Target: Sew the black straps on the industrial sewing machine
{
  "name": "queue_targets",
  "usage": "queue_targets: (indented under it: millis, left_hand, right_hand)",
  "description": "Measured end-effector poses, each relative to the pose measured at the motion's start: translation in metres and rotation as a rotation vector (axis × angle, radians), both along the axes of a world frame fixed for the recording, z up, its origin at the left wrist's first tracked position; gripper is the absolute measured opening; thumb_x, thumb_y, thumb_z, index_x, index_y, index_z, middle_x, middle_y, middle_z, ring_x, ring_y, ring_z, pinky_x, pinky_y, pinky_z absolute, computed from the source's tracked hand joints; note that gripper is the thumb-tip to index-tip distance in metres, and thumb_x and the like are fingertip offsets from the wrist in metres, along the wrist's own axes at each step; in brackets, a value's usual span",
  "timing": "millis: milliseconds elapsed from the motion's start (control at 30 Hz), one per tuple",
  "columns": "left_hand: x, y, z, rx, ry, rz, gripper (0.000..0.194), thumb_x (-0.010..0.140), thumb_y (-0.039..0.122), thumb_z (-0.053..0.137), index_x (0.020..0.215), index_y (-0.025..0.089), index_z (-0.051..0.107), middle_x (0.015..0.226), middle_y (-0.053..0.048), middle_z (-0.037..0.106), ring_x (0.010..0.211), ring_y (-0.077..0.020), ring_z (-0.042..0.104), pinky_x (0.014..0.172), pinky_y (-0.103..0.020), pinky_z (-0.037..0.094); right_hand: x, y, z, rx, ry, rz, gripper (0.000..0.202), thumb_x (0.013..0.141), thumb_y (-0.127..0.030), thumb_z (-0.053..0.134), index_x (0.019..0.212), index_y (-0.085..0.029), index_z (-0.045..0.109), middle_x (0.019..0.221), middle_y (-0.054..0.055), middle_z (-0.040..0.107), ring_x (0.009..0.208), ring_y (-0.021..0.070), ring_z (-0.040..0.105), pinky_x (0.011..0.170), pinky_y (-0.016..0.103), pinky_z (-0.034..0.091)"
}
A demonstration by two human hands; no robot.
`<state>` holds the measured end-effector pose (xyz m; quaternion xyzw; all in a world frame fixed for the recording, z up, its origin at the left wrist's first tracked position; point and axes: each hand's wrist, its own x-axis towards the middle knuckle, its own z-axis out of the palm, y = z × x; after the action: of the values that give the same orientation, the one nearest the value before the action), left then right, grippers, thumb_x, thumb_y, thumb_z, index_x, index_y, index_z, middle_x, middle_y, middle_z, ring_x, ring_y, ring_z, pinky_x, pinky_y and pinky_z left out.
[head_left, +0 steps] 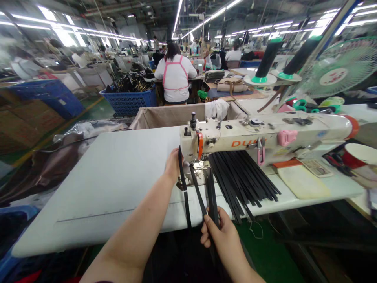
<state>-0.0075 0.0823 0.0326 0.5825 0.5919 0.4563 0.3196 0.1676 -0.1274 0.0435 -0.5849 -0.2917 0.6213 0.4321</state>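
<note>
A sewing machine (265,133) stands on a white table, and black strips run under its presser foot (201,165). My right hand (220,232) is closed around several black strips (212,196) in front of the needle area, thumb on top. Up at the left side of the machine head is my left hand (173,167), beside a narrow black strip (186,208) that hangs down over the table's front edge. The machine head and that strip hide its fingertips, so its grip does not show. To the right of the needle lies a fanned pile of black strips (244,181).
Pink-handled snips (260,151) hang on the machine body. A yellowish pad (303,182) lies at the right. Behind the table are a fabric-lined bin (171,118) and a blue basket (129,103) of parts. Thread cones (268,59) and a green fan (338,70) stand at the right.
</note>
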Motion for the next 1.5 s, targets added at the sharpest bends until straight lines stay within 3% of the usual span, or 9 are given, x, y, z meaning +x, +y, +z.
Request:
queue_targets:
  millis: [133, 233, 300, 400, 500, 667, 867, 1000, 1500]
  left_hand:
    - [0.000, -0.016, -0.004, 0.096, 0.203, 0.027, 0.015, 0.092, 0.025, 0.061, 0.095, 0.022, 0.074, 0.111, -0.008, 0.076, 0.112, -0.0289, 0.068, 0.102, -0.045, 0.056]
    - [-0.001, -0.037, -0.011, 0.182, 0.358, -0.110, 0.018, 0.096, 0.025, 0.059, 0.092, 0.021, 0.076, 0.108, -0.008, 0.077, 0.108, -0.0270, 0.070, 0.103, -0.045, 0.057]
    - [-0.002, -0.054, -0.014, 0.273, 0.441, -0.206, 0.023, 0.100, 0.027, 0.054, 0.103, 0.021, 0.076, 0.115, -0.008, 0.076, 0.115, -0.0262, 0.069, 0.109, -0.046, 0.054]
    - [-0.003, -0.078, -0.016, 0.357, 0.520, -0.245, 0.029, 0.104, 0.027, 0.050, 0.120, 0.020, 0.073, 0.127, -0.009, 0.074, 0.129, -0.0272, 0.063, 0.116, -0.051, 0.049]
    - [-0.004, -0.092, -0.014, 0.384, 0.573, -0.274, 0.031, 0.105, 0.029, 0.049, 0.124, 0.019, 0.071, 0.131, -0.010, 0.073, 0.131, -0.0281, 0.062, 0.118, -0.054, 0.047]
    - [-0.004, -0.094, -0.011, 0.385, 0.558, -0.300, 0.030, 0.106, 0.030, 0.048, 0.122, 0.019, 0.072, 0.130, -0.010, 0.073, 0.131, -0.0266, 0.063, 0.119, -0.052, 0.047]
    - [-0.003, -0.094, -0.011, 0.359, 0.555, -0.284, 0.030, 0.106, 0.030, 0.049, 0.124, 0.020, 0.070, 0.132, -0.010, 0.073, 0.131, -0.0265, 0.063, 0.120, -0.054, 0.045]
    - [-0.003, -0.095, -0.011, 0.357, 0.544, -0.280, 0.029, 0.105, 0.030, 0.051, 0.126, 0.022, 0.070, 0.133, -0.010, 0.072, 0.132, -0.0253, 0.062, 0.118, -0.051, 0.047]
    - [-0.004, -0.093, -0.012, 0.365, 0.557, -0.289, 0.031, 0.106, 0.031, 0.048, 0.126, 0.020, 0.069, 0.133, -0.011, 0.071, 0.132, -0.0277, 0.062, 0.117, -0.054, 0.048]
  right_hand:
    - [0.001, -0.003, -0.001, 0.002, -0.017, 0.001, 0.068, 0.067, -0.070, 0.080, 0.105, -0.021, 0.052, 0.053, -0.009, 0.062, 0.039, 0.0133, 0.060, 0.038, 0.022, 0.045]
    - [0.002, -0.005, -0.002, 0.007, -0.014, 0.000, 0.067, 0.067, -0.069, 0.080, 0.106, -0.021, 0.053, 0.053, -0.009, 0.062, 0.039, 0.0135, 0.060, 0.038, 0.022, 0.045]
    - [0.003, -0.006, -0.003, 0.012, 0.000, 0.004, 0.068, 0.067, -0.069, 0.081, 0.106, -0.021, 0.054, 0.053, -0.009, 0.062, 0.039, 0.0137, 0.061, 0.038, 0.021, 0.044]
    - [0.007, -0.010, -0.004, 0.010, 0.033, 0.026, 0.068, 0.067, -0.071, 0.081, 0.106, -0.021, 0.056, 0.053, -0.008, 0.063, 0.039, 0.0144, 0.062, 0.037, 0.021, 0.044]
    - [0.012, -0.017, -0.003, -0.018, 0.093, 0.047, 0.066, 0.070, -0.073, 0.078, 0.103, -0.019, 0.060, 0.053, -0.005, 0.065, 0.041, 0.0155, 0.064, 0.038, 0.022, 0.044]
    - [0.021, -0.026, 0.000, -0.071, 0.215, 0.022, 0.057, 0.077, -0.069, 0.077, 0.097, -0.016, 0.070, 0.062, 0.000, 0.069, 0.052, 0.0143, 0.068, 0.047, 0.022, 0.048]
    - [0.024, -0.026, 0.002, -0.120, 0.186, -0.025, 0.061, 0.058, -0.069, 0.090, 0.083, -0.016, 0.073, 0.062, -0.001, 0.068, 0.055, 0.0130, 0.069, 0.052, 0.021, 0.051]
    - [0.025, -0.026, 0.003, -0.148, 0.154, -0.047, 0.062, 0.054, -0.068, 0.092, 0.082, -0.016, 0.071, 0.064, -0.001, 0.070, 0.059, 0.0153, 0.072, 0.055, 0.022, 0.054]
    - [0.021, -0.027, 0.004, -0.137, 0.158, -0.002, 0.060, 0.065, -0.067, 0.087, 0.092, -0.019, 0.063, 0.064, -0.003, 0.069, 0.054, 0.0149, 0.070, 0.048, 0.021, 0.051]
